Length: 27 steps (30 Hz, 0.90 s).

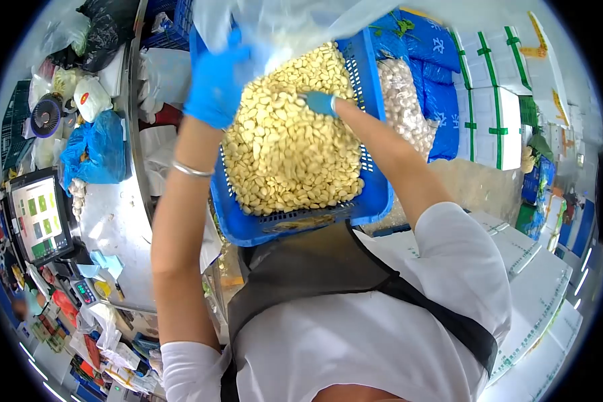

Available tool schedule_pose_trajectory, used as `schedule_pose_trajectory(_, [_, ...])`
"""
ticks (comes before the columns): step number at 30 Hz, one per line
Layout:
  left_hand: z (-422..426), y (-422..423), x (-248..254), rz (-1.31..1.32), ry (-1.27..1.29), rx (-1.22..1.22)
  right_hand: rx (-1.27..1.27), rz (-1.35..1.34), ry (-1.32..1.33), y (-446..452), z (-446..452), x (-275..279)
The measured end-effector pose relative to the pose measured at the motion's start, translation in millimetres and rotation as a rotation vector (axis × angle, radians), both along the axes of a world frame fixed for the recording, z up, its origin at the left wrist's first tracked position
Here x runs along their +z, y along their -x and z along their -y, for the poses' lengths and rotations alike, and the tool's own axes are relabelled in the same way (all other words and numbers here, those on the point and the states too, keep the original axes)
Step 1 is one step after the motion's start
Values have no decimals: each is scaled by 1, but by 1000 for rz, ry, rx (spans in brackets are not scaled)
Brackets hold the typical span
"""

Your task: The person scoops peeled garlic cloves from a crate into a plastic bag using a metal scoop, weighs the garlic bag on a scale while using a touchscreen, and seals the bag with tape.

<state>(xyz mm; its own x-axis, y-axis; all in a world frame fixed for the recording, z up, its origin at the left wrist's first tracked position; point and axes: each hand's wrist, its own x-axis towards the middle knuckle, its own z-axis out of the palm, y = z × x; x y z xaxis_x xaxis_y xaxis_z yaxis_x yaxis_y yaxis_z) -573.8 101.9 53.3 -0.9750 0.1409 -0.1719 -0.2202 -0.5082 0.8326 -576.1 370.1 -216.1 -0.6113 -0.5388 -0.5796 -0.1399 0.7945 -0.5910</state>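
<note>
A blue plastic basket is filled with pale peeled cloves that look like garlic. My left hand, in a blue glove, is at the basket's upper left, against a clear plastic bag; its fingers are blurred and partly lost behind the plastic. My right hand, gloved in blue-green, reaches into the cloves near the basket's right side, its fingers buried among them. Some cloves below my right hand are smeared by motion.
Left of the basket stands a metal counter with a blue bag, a small fan and a screen. At the right are a sack of unpeeled bulbs, blue sacks and white foam boxes.
</note>
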Motion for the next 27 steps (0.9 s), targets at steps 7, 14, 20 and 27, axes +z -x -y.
schedule_pose_trajectory(7, [19, -86, -175, 263, 271, 223, -336, 445, 150, -98, 9, 84])
schedule_pose_trajectory(14, [31, -140, -196, 29, 560, 205, -443, 255, 361, -168, 1, 132])
schedule_pose_trajectory(20, [21, -201, -69, -266, 1236, -3, -930, 917, 891, -191, -5, 140])
schedule_pose_trajectory(27, [7, -252, -26, -411, 1316, -406, -416, -202, 118, -18, 1, 75])
